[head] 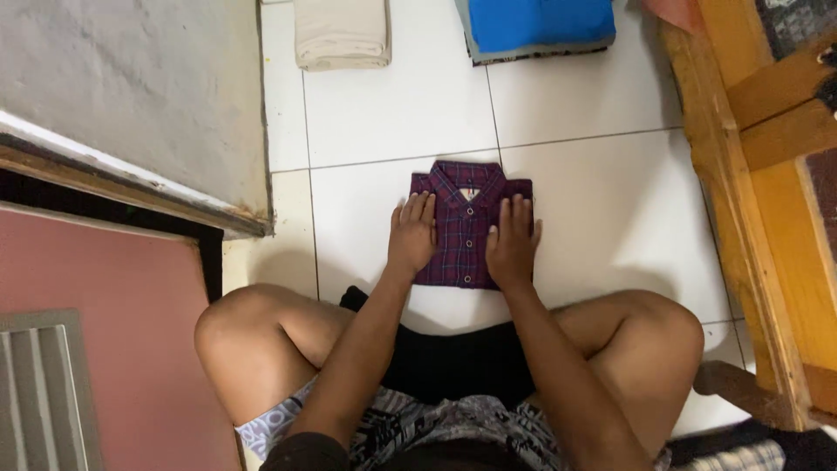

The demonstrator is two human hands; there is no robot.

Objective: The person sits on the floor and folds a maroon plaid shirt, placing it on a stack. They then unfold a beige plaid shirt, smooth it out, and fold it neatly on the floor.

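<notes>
A folded maroon plaid shirt (465, 201) lies collar-up on the white tiled floor (602, 209), in front of my crossed legs. My left hand (411, 234) rests flat on the shirt's left side, fingers together. My right hand (512, 241) presses flat on its right side. Neither hand grips the cloth; both lie palm down on it. A black garment (453, 353) lies between my knees, just below the shirt.
A folded cream cloth (342, 33) and a folded blue cloth (539, 24) on a darker piece lie further out on the floor. A wooden furniture frame (767, 209) runs along the right. A grey wall (131, 87) and a doorstep stand at left, with a pink mat (113, 349).
</notes>
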